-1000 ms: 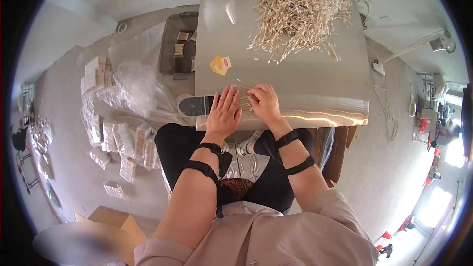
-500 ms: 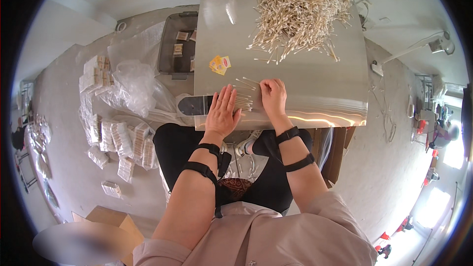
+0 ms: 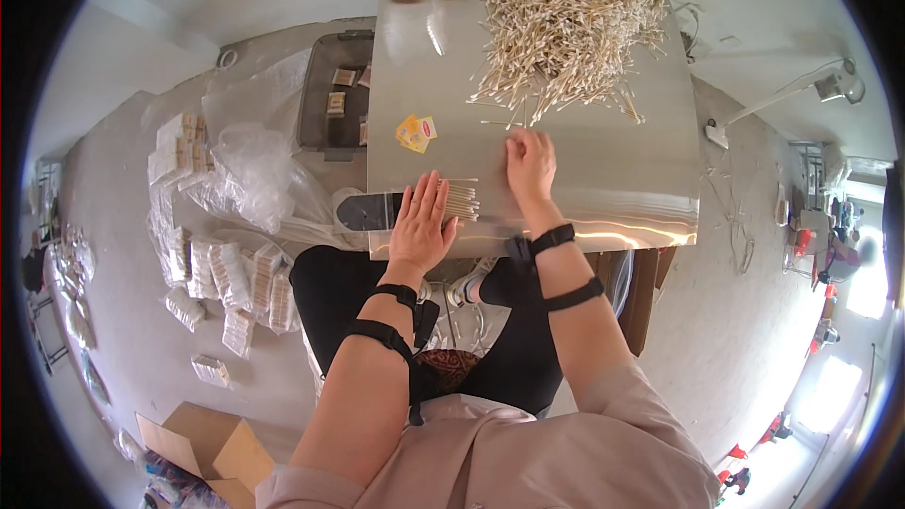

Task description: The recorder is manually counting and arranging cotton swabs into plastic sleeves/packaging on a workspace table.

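My left hand lies flat with its fingers stretched out, at the near left of the metal tabletop. Beside its fingers, partly under them, is a row of cotton swabs lying side by side. My right hand is over the table further right, fingers curled and slightly blurred. What it may hold is hidden. Just beyond its fingertips a few loose swabs lie at the near edge of a large heap of cotton swabs. Several yellow cards lie beyond my left hand.
A dark pad juts from the table's left edge. Beyond it stands a grey bin with small packs inside. Bundled white packs and clear plastic sheeting lie on the left. An open cardboard box stands at lower left.
My right hand has moved away from the row toward the heap. The loose swabs that lay just beyond the row now appear gathered into it. My left hand stays nearly in place.
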The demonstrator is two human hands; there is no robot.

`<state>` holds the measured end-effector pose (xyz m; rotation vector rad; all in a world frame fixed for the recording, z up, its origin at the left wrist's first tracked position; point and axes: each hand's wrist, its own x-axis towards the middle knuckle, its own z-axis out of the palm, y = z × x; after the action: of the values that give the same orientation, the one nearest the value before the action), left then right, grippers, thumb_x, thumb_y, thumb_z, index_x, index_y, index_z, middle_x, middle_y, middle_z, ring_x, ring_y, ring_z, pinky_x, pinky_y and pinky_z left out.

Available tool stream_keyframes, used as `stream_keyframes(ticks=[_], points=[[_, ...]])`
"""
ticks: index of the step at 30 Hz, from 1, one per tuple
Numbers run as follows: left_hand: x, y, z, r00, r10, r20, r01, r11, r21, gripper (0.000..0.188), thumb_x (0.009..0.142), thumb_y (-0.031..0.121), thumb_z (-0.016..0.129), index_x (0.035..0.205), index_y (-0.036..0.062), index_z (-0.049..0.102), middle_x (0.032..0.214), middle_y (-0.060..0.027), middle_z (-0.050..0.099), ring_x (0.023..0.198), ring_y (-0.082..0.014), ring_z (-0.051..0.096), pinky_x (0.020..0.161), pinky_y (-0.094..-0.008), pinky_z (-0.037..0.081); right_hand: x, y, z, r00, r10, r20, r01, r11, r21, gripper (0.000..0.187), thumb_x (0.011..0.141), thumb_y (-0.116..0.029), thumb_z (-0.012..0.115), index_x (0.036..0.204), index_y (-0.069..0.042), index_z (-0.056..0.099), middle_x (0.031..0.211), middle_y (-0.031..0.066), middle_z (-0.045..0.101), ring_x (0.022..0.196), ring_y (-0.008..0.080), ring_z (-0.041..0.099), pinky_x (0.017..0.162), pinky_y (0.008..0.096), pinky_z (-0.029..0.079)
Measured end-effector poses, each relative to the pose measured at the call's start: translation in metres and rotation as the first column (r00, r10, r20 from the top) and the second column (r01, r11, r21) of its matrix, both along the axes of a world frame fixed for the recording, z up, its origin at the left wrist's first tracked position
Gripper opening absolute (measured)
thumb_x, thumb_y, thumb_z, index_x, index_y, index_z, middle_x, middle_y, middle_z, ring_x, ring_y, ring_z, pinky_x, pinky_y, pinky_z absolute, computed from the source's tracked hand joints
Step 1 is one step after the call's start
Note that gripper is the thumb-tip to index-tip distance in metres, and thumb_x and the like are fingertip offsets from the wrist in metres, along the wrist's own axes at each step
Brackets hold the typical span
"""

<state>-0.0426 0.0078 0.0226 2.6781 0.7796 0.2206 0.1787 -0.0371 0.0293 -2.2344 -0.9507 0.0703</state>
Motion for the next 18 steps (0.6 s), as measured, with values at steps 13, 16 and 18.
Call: stream_keyframes(ticks=[13, 16, 18], points=[[-0.001, 0.000, -0.004, 1.000, -0.007, 0.029, 0.007, 1.000, 0.008, 0.071, 0.093, 0.033, 0.053, 0.152, 0.0058, 0.023, 0.157, -0.0132, 0.025, 0.144, -0.0294, 0.027, 0.119, -0.0448, 0.021, -0.014, -0.001, 0.001, 0.952, 0.289, 0.103, -0.284, 0.957, -0.056, 0.003, 0.082, -0.007, 0.063, 0.082, -0.009, 0.065, 0.087, 0.0079, 0.061, 0.088, 0.0307, 0.059, 0.076, 0.0412, 0.050], [0.001, 0.000, -0.004, 0.999, -0.001, 0.043, 0.002, 1.000, -0.009, 0.071, 0.093, 0.033, 0.053, 0.151, 0.0054, 0.024, 0.157, -0.0133, 0.025, 0.144, -0.0293, 0.027, 0.119, -0.0448, 0.021, -0.030, -0.003, 0.003, 0.923, 0.379, 0.072, -0.379, 0.925, -0.014, 0.005, 0.081, -0.005, 0.062, 0.081, -0.009, 0.066, 0.086, 0.0070, 0.061, 0.087, 0.0300, 0.060, 0.074, 0.0409, 0.051], [0.002, -0.001, -0.004, 0.999, 0.002, 0.039, -0.002, 1.000, 0.003, 0.071, 0.093, 0.033, 0.053, 0.151, 0.0053, 0.024, 0.157, -0.0133, 0.025, 0.144, -0.0291, 0.027, 0.119, -0.0445, 0.021, -0.033, -0.007, 0.004, 0.915, 0.400, 0.057, -0.401, 0.916, 0.012, 0.007, 0.081, -0.004, 0.062, 0.081, -0.009, 0.066, 0.085, 0.0065, 0.061, 0.086, 0.0297, 0.060, 0.074, 0.0409, 0.052]])
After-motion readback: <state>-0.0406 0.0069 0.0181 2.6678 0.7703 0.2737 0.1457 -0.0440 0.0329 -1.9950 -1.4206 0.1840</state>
